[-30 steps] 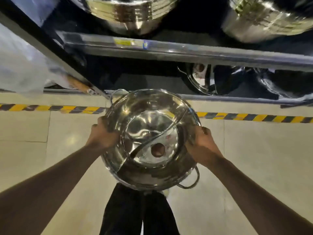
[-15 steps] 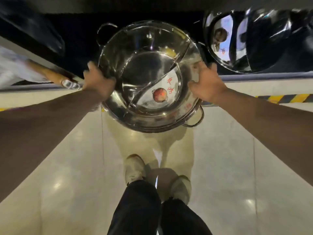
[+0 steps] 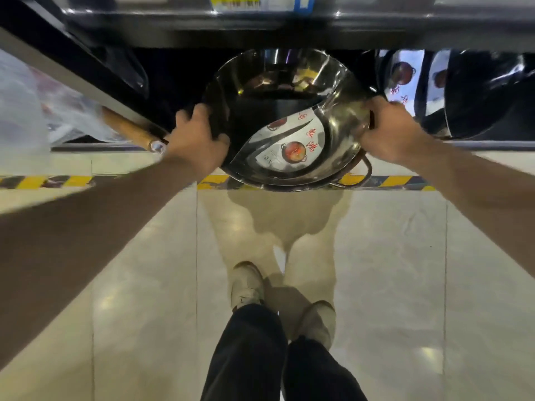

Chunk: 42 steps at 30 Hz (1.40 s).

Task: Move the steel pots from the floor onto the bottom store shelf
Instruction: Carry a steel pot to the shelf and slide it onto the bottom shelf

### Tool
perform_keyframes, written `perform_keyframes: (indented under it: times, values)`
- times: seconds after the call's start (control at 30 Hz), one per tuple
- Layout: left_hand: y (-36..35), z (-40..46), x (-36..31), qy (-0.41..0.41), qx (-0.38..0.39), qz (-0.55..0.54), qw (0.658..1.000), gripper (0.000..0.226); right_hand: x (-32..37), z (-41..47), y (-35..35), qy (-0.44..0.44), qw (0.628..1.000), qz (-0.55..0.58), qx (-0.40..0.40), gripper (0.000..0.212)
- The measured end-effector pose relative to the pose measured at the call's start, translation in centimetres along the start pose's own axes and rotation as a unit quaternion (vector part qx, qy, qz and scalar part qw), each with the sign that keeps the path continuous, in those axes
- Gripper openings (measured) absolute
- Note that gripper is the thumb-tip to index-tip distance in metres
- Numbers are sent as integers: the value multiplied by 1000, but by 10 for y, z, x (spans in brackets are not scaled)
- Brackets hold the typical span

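A wide steel pot [image 3: 286, 125] with an S-shaped divider and a printed label inside is held by its rim, half in under the dark bottom shelf [image 3: 477, 144]. My left hand [image 3: 197, 140] grips the left rim and my right hand [image 3: 388, 131] grips the right rim. Its near ring handle hangs out over the striped floor tape [image 3: 43, 180]. Another steel pot [image 3: 463, 91] lies on the shelf just to the right, its shiny inside facing me.
The shelf above [image 3: 260, 21] overhangs with a price label on its edge. At left lie plastic-wrapped goods [image 3: 34, 111] and a wooden handle [image 3: 130, 131] sticking out of the shelf. My shoes [image 3: 249, 285] and dark trousers stand on pale floor tiles.
Both hands have carried the pot from waist height over the floor forward and down to the bottom shelf opening. The view has dropped lower and closer to the shelf.
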<state>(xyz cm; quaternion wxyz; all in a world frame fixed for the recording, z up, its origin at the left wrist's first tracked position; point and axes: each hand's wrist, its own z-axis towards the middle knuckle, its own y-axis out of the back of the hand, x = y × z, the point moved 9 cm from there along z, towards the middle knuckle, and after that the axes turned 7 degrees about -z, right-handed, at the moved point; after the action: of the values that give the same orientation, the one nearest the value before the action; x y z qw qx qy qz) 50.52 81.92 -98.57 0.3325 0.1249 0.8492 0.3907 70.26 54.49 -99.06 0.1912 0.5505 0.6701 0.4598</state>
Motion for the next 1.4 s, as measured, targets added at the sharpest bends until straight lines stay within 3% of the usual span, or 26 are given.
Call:
perform_keyframes:
  times: [0.13,0.3,0.5,0.7,0.97,1.4]
  values:
    - [-20,-70,9,5,6,40,999,57,-11,-64,-14,10,1000,7,-9,48]
    - [-76,-114,23,10,110,112,987,64,-14,-110,-64,23,995,-54,78,60]
    - [-93,-80,-6,-79,109,152,979,64,8,-86,-90,55,989,-91,106,63]
    - [-89,-39,-10,-71,140,208,966,61,24,-43,-89,47,988,-111,91,56]
    - [-72,0,-22,-67,143,210,965,59,28,10,-76,45,986,-135,88,66]
    - [-51,-69,-48,-72,168,193,964,61,-19,-87,-34,19,986,-96,134,60]
